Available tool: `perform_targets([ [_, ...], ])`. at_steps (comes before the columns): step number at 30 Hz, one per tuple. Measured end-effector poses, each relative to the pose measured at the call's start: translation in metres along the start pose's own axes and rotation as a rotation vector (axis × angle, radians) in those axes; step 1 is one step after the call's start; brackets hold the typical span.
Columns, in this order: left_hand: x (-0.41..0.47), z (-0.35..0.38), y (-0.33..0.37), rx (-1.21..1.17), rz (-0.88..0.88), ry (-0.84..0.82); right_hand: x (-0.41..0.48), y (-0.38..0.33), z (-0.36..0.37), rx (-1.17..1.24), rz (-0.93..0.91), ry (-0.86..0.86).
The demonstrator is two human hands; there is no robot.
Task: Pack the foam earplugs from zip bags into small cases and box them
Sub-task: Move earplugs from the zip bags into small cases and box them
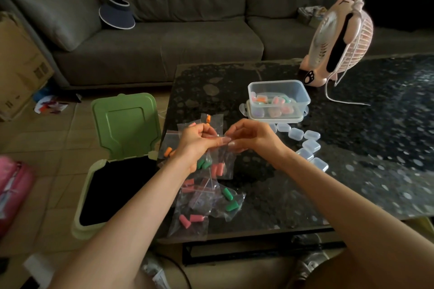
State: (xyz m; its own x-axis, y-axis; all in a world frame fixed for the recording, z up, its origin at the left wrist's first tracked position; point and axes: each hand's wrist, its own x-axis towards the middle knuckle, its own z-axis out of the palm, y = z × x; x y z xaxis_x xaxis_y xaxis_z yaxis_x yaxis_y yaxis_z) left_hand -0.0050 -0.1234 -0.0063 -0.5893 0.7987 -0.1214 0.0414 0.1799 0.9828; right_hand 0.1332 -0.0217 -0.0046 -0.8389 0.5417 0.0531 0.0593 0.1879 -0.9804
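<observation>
1. Fingertips point(226, 139) of both hands are pressed together in a pinch on the top edge of one clear zip bag point(225, 158). The left hand point(197, 141) and the right hand point(251, 137) are brought almost nail to nail, with the other fingers curled in.
2. The held bag is seen as thin, transparent and crinkled, and two pink earplugs point(217, 169) are gathered at its bottom.
3. Its long axis is hung from the pinch down toward the table, sealed edge uppermost. The pink plugs are stood roughly upright, side by side.
4. Green earplugs point(203, 164) are seen just beside it under the left wrist. Whether their bag is also gripped cannot be told.
5. More bags are spread on the near-left part of the dark speckled table point(352, 148), and a loose pile point(204, 204) with pink and green plugs is laid near the front edge.
6. Small clear cases point(311, 146) are lined up to the right of the right hand.
7. Beyond the hands, a clear plastic box point(279, 91) holding filled cases is set on its lid point(273, 118).
8. A green bin point(122, 148) with its flap raised is placed on the floor to the left, and a pink fan point(338, 37) is stood at the table's far side.
</observation>
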Motion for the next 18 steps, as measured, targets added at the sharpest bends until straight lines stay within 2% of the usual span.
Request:
perform_targets([
  [6, -0.0021, 0.0047, 0.0030, 0.048, 0.011, -0.028, -0.0013, 0.0009, -0.0024, -0.074, -0.029, 0.047],
  [18, -0.0020, 0.0038, -0.0006, 0.197, 0.077, -0.140, -0.0016, -0.0014, -0.0055, -0.093, 0.059, -0.138],
])
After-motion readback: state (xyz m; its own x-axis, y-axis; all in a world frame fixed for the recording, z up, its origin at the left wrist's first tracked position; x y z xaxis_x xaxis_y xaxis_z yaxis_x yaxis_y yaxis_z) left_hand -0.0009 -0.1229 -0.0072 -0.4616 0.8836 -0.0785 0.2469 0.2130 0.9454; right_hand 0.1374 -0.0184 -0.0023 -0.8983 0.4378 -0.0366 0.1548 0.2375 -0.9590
